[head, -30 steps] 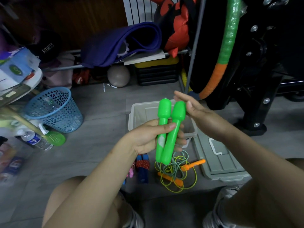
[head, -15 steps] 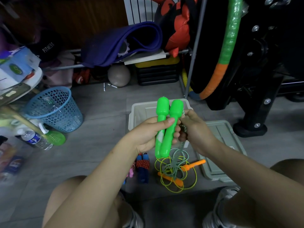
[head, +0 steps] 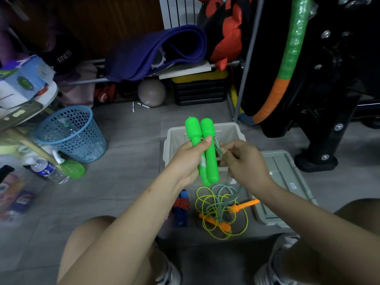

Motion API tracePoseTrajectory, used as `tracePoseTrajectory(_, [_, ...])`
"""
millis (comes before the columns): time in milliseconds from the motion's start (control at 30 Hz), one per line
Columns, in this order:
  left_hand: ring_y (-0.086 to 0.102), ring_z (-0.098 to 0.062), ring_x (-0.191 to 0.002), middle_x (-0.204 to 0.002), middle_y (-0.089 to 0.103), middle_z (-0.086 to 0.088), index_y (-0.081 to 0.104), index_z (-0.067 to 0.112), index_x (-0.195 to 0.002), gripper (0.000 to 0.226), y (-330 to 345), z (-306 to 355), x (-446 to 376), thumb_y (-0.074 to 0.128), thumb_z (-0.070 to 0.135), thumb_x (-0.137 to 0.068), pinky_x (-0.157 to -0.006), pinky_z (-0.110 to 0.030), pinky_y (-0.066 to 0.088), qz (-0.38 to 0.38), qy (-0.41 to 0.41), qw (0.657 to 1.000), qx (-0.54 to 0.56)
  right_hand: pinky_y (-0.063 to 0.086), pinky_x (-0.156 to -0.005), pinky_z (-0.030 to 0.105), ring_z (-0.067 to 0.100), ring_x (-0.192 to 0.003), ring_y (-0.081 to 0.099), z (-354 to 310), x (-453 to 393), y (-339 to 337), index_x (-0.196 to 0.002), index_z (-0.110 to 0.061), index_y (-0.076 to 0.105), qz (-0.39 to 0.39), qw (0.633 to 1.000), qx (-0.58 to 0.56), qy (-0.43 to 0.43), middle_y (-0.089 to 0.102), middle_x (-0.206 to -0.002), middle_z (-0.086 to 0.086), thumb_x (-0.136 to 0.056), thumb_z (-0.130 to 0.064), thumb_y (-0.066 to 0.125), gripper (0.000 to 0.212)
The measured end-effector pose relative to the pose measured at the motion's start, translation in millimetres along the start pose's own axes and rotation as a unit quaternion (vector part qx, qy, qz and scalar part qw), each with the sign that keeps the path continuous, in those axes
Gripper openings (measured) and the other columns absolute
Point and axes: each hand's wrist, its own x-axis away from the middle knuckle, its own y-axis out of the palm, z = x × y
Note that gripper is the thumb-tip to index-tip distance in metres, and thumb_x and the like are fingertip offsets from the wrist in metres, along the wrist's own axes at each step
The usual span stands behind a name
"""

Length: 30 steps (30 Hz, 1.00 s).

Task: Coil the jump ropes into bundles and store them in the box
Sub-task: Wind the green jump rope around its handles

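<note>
bright green plastic, two jump rope handles (head: 205, 153), stand side by side and nearly upright in the left hand (head: 186, 161), whose fingers wrap round them and whose thumb presses across the front of both. just to the right of that hand, the right hand (head: 244, 161) has its fingers curled and pinches the teal braided rope (head: 217, 146), which runs up along the right handle. more of that rope hangs below the two hands and trails down to the floor.

behind both hands sits the grey box (head: 170, 140), open at the top; the handles are held in front of it, not inside. below the hands on the floor lies a yellow rope (head: 207, 229) in loose loops with two orange handles (head: 244, 205), tangled with the hanging teal cord. just left of that, under the left wrist, lies a bundled rope with blue handles (head: 182, 212) and red cord wound round it. to the right of the right forearm lies the grey lid (head: 285, 182), flat on the floor beside the box.

far to the left of the left hand stands a blue mesh basket (head: 72, 134), with a water bottle (head: 49, 170) lying near it.
</note>
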Motion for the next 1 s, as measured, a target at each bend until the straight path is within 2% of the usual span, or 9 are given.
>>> tracePoseTrajectory(100, [0.067,-0.011,-0.059,-0.068,0.071,-0.001,0.055,0.008,-0.087,0.015,3,-2,1,0.045,0.009,-0.098,-0.056,-0.027,0.057,-0.013,0.018,0.998,0.055,0.04,-0.06,0.005,-0.008,-0.064,0.06,-5,2,2,-0.083,-0.023,0.06,-0.026,0.999,-0.028,-0.019,0.066,-0.084,-0.008,-0.092,-0.007,0.055,0.02])
tracePoseTrajectory(200, [0.068,-0.015,-0.066,-0.076,0.072,-0.003,0.056,0.009,-0.083,0.017,3,-6,1,0.048,0.01,-0.097,-0.064,-0.033,0.058,-0.015,0.034,0.996,0.083,0.049,-0.071,0.019,-0.009,-0.075,0.062,-8,5,4,-0.091,-0.032,0.063,-0.056,0.995,-0.079,-0.02,0.069,-0.089,-0.011,-0.091,-0.014,0.059,0.018])
tracePoseTrajectory(300, [0.069,-0.018,-0.073,-0.079,0.072,-0.007,0.058,0.008,-0.08,0.02,6,-7,0,0.048,0.009,-0.097,-0.079,-0.037,0.055,-0.019,0.048,0.993,0.106,0.045,-0.102,0.031,0.006,-0.115,0.058,-9,7,5,-0.115,-0.015,0.063,-0.066,0.992,-0.11,-0.017,0.065,-0.12,0.0,-0.087,-0.013,0.064,0.028])
tracePoseTrajectory(367, [0.07,-0.021,-0.079,-0.085,0.072,-0.011,0.058,0.004,-0.089,0.014,3,-6,-1,0.047,0.01,-0.097,-0.083,-0.04,0.054,-0.041,0.046,0.992,0.114,0.039,-0.108,0.032,0.008,-0.122,0.053,-9,6,5,-0.123,-0.007,0.058,-0.07,0.989,-0.126,-0.019,0.06,-0.127,0.003,-0.086,-0.011,0.064,0.038])
tracePoseTrajectory(500, [0.07,-0.02,-0.087,-0.092,0.073,-0.013,0.056,-0.003,-0.106,0.022,-6,1,-4,0.044,0.013,-0.097,-0.088,-0.039,0.053,-0.081,-0.003,0.987,0.137,0.04,-0.107,0.029,0.0,-0.119,0.053,-7,6,4,-0.123,-0.019,0.056,-0.089,0.988,-0.12,-0.04,0.06,-0.122,-0.008,-0.086,-0.011,0.066,0.039])
tracePoseTrajectory(700, [0.069,-0.021,-0.092,-0.098,0.071,-0.015,0.058,0.0,-0.102,0.02,-10,9,-3,0.046,0.012,-0.092,-0.088,-0.034,0.053,-0.115,-0.034,0.984,0.129,0.043,-0.104,0.029,0.002,-0.115,0.056,-6,6,4,-0.116,-0.024,0.059,-0.083,0.988,-0.111,-0.071,0.063,-0.117,-0.01,-0.084,-0.007,0.067,0.036])
tracePoseTrajectory(833, [0.068,-0.024,-0.093,-0.093,0.072,-0.012,0.058,0.003,-0.097,0.013,-10,5,-5,0.047,0.009,-0.095,-0.087,-0.039,0.054,-0.097,-0.007,0.991,0.093,0.042,-0.104,0.028,-0.004,-0.115,0.054,-7,8,2,-0.111,-0.043,0.056,-0.079,0.991,-0.076,-0.078,0.06,-0.115,-0.021,-0.084,-0.011,0.068,0.044])
tracePoseTrajectory(933, [0.07,-0.017,-0.078,-0.08,0.073,-0.005,0.059,0.006,-0.09,0.015,-9,3,-4,0.046,0.011,-0.097,-0.07,-0.032,0.059,-0.063,0.016,0.995,0.07,0.05,-0.094,0.033,0.002,-0.102,0.063,-8,8,0,-0.114,-0.028,0.062,-0.065,0.995,-0.046,-0.061,0.068,-0.108,-0.012,-0.082,-0.018,0.071,0.034])
tracePoseTrajectory(1000, [0.068,-0.012,-0.067,-0.07,0.071,0.0,0.058,0.007,-0.087,0.017,-11,6,-5,0.046,0.011,-0.098,-0.061,-0.029,0.058,-0.04,0.023,0.997,0.067,0.055,-0.075,0.04,0.012,-0.075,0.067,-13,6,-6,-0.106,-0.02,0.064,-0.056,0.997,-0.011,-0.056,0.071,-0.083,-0.002,-0.083,-0.021,0.07,0.024])
